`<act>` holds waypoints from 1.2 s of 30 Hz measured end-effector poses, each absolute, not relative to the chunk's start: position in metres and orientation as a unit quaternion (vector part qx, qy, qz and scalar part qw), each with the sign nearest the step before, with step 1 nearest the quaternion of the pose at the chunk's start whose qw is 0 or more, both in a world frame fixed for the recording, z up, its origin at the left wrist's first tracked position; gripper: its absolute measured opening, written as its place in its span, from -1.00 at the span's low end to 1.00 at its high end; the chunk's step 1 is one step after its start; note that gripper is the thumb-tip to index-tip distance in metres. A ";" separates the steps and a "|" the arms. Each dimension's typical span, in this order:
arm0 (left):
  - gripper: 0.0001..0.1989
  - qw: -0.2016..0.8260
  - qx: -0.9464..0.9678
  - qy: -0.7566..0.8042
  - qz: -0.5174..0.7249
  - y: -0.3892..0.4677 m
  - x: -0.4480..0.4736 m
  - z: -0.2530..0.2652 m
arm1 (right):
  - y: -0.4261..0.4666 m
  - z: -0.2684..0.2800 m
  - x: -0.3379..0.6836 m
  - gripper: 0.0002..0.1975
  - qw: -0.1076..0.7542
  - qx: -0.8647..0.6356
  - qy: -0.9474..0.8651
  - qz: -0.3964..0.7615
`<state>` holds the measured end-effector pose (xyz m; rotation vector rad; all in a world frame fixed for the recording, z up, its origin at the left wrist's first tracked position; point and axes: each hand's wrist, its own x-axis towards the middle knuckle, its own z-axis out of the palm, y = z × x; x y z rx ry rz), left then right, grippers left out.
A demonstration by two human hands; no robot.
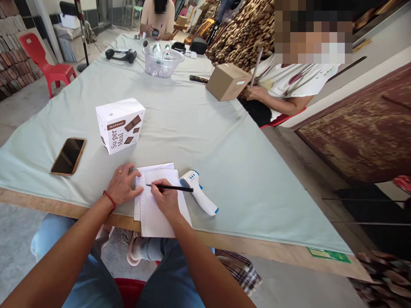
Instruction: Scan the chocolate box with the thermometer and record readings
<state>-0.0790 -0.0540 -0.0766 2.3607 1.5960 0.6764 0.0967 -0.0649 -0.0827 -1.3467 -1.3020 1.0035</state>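
Note:
My right hand point(166, 197) is closed around a black pen point(176, 187), whose tip is at the upper left part of a white sheet of paper point(163, 222). Lying at the left edge of the papers, my left hand point(123, 186) has its fingers spread, with fingertips on the sheets. Rows of small writing run down that left margin. Just right of the paper is a white and blue infrared thermometer point(202, 194). Beyond my left hand stands a white box point(120, 124) with chocolate pictures. A smartphone point(68, 156) with a dark screen lies farther left.
The cloth-covered table point(257, 188) ends at a wooden edge before me. Farther off are a cardboard box point(227, 81), a clear plastic basin point(162, 64) with bottles and a black object point(120, 55). One person sits at the right, another at the far end. A red chair point(46, 60) stands left.

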 end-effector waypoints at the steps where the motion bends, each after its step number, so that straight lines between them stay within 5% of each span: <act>1: -0.62 0.107 0.802 0.541 0.230 -0.054 -0.079 -0.077 | -0.065 -0.082 0.096 -0.85 0.485 -0.553 -0.540 0.409; 36: -0.62 0.109 0.800 0.540 0.237 -0.053 -0.079 -0.076 | -0.066 -0.083 0.098 -0.85 0.483 -0.555 -0.542 0.407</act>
